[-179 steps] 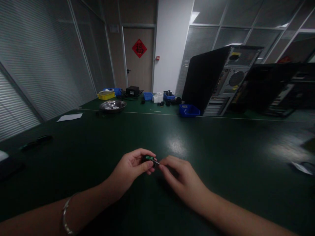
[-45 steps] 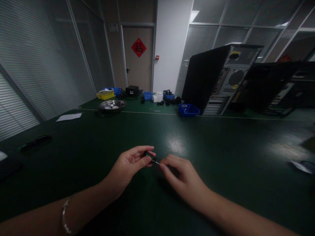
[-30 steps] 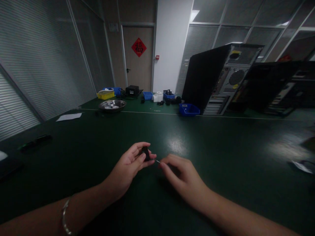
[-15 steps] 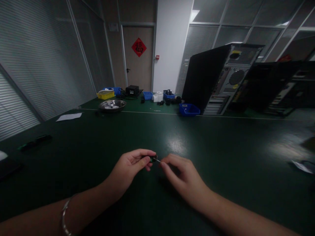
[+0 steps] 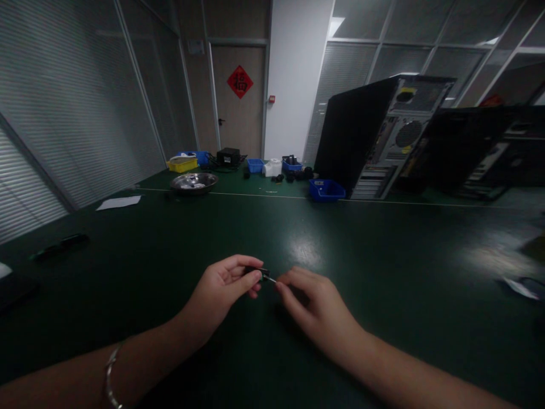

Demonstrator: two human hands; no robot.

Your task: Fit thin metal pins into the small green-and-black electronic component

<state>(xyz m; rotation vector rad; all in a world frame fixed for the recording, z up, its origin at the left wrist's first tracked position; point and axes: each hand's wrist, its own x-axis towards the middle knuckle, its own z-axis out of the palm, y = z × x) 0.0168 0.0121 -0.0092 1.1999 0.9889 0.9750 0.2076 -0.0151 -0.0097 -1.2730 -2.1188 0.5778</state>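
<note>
Between thumb and fingers, my left hand (image 5: 227,287) pinches a small dark part (image 5: 264,274) with a bit of green on it. My right hand (image 5: 313,298) is closed on a thin metal pin (image 5: 270,279), whose far end meets the right end of the dark part. Both hands are just above the green table (image 5: 272,233), their fingertips a short gap apart. The parts are too small to make out in detail.
At the back stand a metal bowl (image 5: 194,183), a yellow bin (image 5: 183,165), a blue bin (image 5: 327,190) and a large black computer case (image 5: 361,130). A white paper (image 5: 118,203) and dark objects (image 5: 62,245) lie at the left.
The fingertips of my left hand have shifted slightly left and up, and more of the dark part shows beyond them. My right hand has hardly moved.
</note>
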